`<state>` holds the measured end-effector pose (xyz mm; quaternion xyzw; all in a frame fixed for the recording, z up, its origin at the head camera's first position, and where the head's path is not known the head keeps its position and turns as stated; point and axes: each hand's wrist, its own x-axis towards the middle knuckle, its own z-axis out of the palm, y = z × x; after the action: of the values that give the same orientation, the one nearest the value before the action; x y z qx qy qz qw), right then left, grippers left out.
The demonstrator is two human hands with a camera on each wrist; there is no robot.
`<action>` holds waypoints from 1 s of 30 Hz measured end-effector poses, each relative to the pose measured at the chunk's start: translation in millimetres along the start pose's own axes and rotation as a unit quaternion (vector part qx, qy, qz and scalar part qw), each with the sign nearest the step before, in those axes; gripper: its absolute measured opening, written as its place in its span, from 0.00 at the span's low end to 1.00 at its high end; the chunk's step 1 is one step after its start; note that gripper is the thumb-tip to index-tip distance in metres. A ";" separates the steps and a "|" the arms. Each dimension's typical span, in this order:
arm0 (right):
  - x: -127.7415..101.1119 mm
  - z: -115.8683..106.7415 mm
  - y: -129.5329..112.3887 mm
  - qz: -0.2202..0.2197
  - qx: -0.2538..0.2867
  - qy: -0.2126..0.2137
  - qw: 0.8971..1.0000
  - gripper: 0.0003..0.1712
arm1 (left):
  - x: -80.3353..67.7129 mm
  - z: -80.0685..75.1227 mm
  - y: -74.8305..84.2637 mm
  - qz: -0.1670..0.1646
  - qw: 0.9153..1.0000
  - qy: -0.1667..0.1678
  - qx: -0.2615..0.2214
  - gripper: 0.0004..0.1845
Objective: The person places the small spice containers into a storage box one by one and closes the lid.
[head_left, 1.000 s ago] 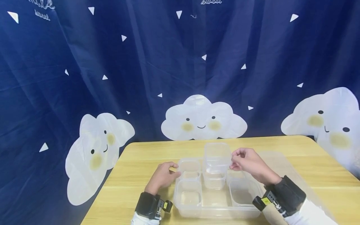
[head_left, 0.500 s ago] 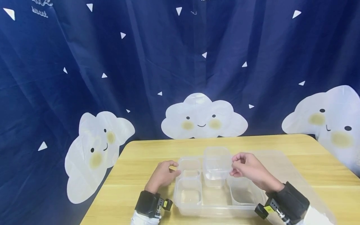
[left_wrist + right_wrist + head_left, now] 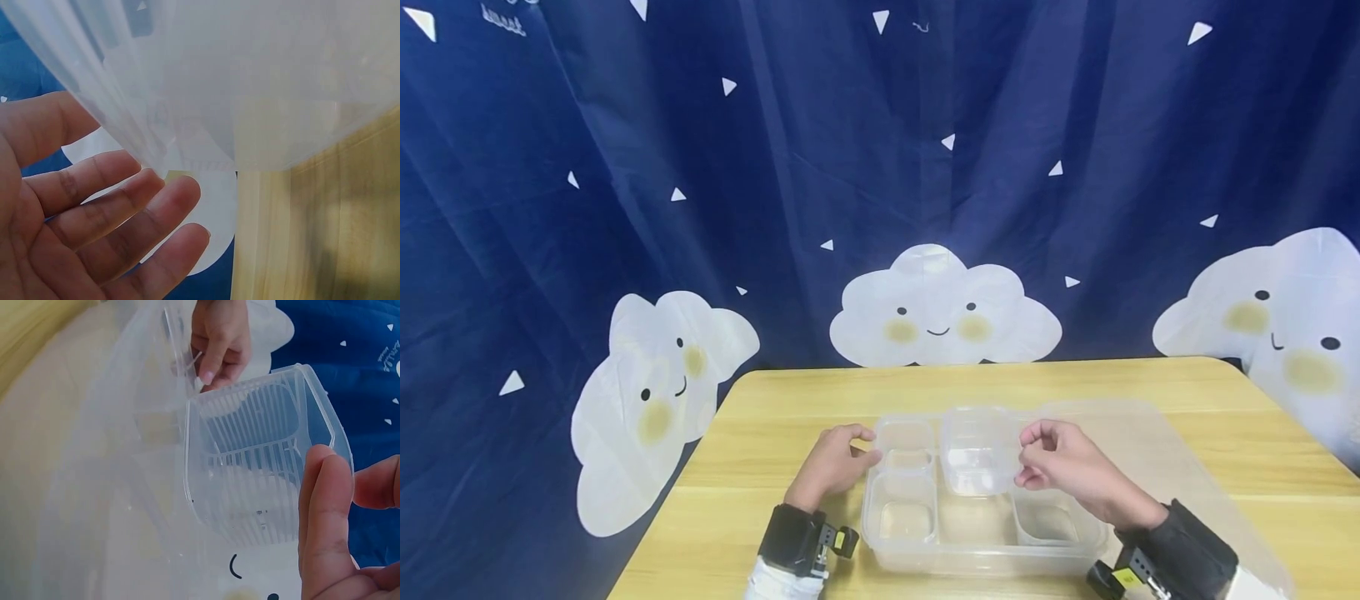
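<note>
My right hand (image 3: pixel 1056 458) pinches the right rim of a small clear plastic container (image 3: pixel 973 450), whose ribbed wall shows in the right wrist view. This container is at the back middle of a large clear plastic box (image 3: pixel 977 560), between the small containers to its left and right. At the box's back left corner my left hand (image 3: pixel 837 458) has its fingertips by the side of a small container (image 3: pixel 905 433). In the left wrist view that hand's fingers (image 3: pixel 169 203) are spread loosely under a translucent plastic wall.
One small container (image 3: pixel 901 508) stands front left in the box and another (image 3: pixel 1051 521) front right. A translucent sheet-like lid (image 3: pixel 1150 450) lies on the wooden table (image 3: pixel 715 492) to the right. Behind hangs a dark blue curtain (image 3: pixel 880 167) with clouds.
My right hand has lowered the small container from above the box down into its back middle part. The left hand has stayed at the box's left side.
</note>
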<state>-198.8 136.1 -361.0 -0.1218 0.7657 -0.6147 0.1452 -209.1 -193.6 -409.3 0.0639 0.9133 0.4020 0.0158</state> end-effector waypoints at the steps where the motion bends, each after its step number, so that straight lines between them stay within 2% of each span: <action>1: -1.0 0.2 0.9 0.000 0.001 -0.004 1.000 0.16 | 0.1 0.1 -0.2 0.000 1.000 -0.001 0.000 0.19; 15: -10.5 0.1 6.5 -0.007 0.015 -0.041 0.999 0.13 | 1.1 -0.2 -1.1 -0.002 1.000 -0.005 0.004 0.20; 30: -18.8 0.3 10.9 0.005 0.027 -0.050 0.998 0.14 | 0.6 -1.4 -1.0 -0.002 1.000 -0.004 0.001 0.20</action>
<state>-181.3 145.0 -370.4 -0.1441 0.7411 -0.6276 0.1899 -209.9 -195.2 -409.1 0.0639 0.9136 0.4010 0.0196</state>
